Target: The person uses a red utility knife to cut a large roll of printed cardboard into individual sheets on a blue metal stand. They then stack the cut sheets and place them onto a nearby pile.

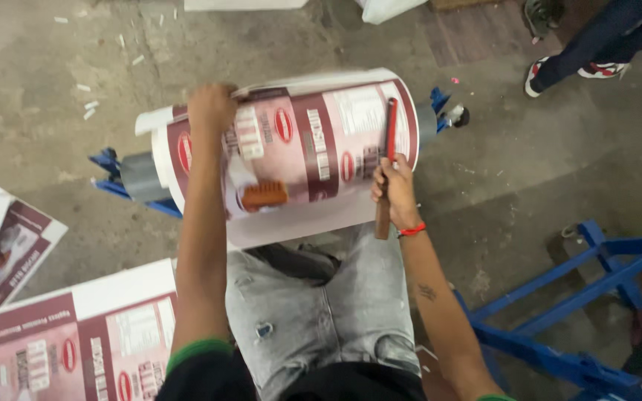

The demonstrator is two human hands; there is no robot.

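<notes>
A roll of printed maroon-and-white packaging film (313, 141) lies across a grey core (141, 177) on a blue stand in front of my knees. My left hand (211, 108) grips the loose top edge of the film at the roll's far left side. My right hand (395, 189) holds a knife with a brown wooden handle and red blade (388, 160), its blade laid flat on the film near the roll's right end.
Cut printed sheets (68, 341) lie on the concrete floor at lower left, another sheet (5, 245) further left. A blue metal frame (581, 312) stands at lower right. Another person's legs and shoes (596, 44) are at the top right. Paper scraps dot the floor.
</notes>
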